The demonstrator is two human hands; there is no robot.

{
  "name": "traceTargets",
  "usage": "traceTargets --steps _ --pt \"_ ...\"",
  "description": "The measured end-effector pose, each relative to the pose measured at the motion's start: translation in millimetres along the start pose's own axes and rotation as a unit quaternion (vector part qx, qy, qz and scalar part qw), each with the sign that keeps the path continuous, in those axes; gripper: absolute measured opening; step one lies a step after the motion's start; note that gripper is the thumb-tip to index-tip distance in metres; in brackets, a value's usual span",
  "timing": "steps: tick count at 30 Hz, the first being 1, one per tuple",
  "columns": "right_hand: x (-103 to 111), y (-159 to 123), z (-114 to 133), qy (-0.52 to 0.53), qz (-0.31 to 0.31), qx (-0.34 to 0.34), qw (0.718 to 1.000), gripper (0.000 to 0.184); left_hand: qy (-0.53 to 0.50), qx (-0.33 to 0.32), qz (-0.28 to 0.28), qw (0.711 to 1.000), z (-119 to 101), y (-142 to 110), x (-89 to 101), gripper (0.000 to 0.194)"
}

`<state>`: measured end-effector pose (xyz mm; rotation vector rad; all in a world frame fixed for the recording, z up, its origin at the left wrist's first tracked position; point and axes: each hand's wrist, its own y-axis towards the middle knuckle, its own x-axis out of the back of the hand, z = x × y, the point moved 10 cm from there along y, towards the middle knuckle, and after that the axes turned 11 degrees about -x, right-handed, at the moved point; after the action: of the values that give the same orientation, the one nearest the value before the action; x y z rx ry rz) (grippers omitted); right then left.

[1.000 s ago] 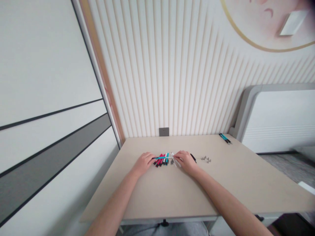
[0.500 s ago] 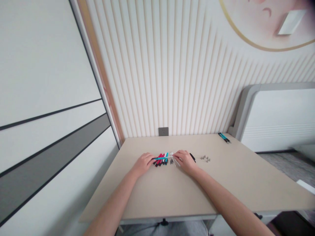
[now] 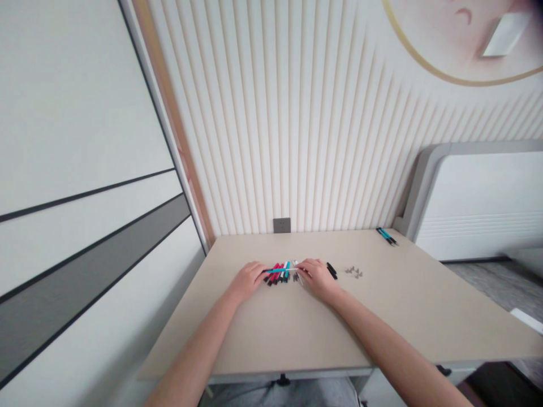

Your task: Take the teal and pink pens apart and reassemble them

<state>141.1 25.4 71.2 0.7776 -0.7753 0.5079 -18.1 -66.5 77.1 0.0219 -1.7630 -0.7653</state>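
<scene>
My left hand [image 3: 250,278] pinches the dark end of a blue pen barrel [image 3: 276,270], held level above the table. From the barrel's other end a thin white pen refill [image 3: 292,269] runs to the fingertips of my right hand [image 3: 316,276], which are closed on it. How far the refill sits inside the barrel is too small to tell. Below lie several red, white and blue pen barrels [image 3: 274,277] with black ends, side by side. Small dark pen tips [image 3: 296,277] are beside them. More white refills lie partly hidden under my right hand.
Black pen caps or clips [image 3: 332,271] lie right of my right hand, then several small grey cone-shaped parts [image 3: 353,272]. Two blue-and-black pens [image 3: 387,236] rest at the table's [image 3: 424,316] far right corner. A ribbed wall with a socket [image 3: 282,225] stands behind.
Both hands stay almost in place, still holding the barrel and refill in line. The right hand has shifted slightly left, and the view has tilted a little.
</scene>
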Motion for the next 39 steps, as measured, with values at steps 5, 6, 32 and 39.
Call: traceTargets --steps 5,6,32,39 --pt "-0.2 1.1 -3.8 0.007 0.009 -0.009 1.000 0.022 -0.015 0.011 -0.011 1.000 1.9 0.0 2.2 0.024" --pt "-0.1 1.0 -4.4 0.008 0.010 -0.009 1.000 0.022 -0.017 0.012 -0.013 1.000 1.9 0.0 2.4 0.024" --pt "9.5 2.0 -13.3 0.026 0.004 -0.035 0.999 0.021 -0.017 0.011 -0.014 1.000 0.5 0.2 3.9 0.024" --pt "7.5 2.8 -17.5 0.026 0.009 -0.044 0.999 0.022 -0.014 0.008 -0.013 1.000 2.4 -0.3 2.2 0.023"
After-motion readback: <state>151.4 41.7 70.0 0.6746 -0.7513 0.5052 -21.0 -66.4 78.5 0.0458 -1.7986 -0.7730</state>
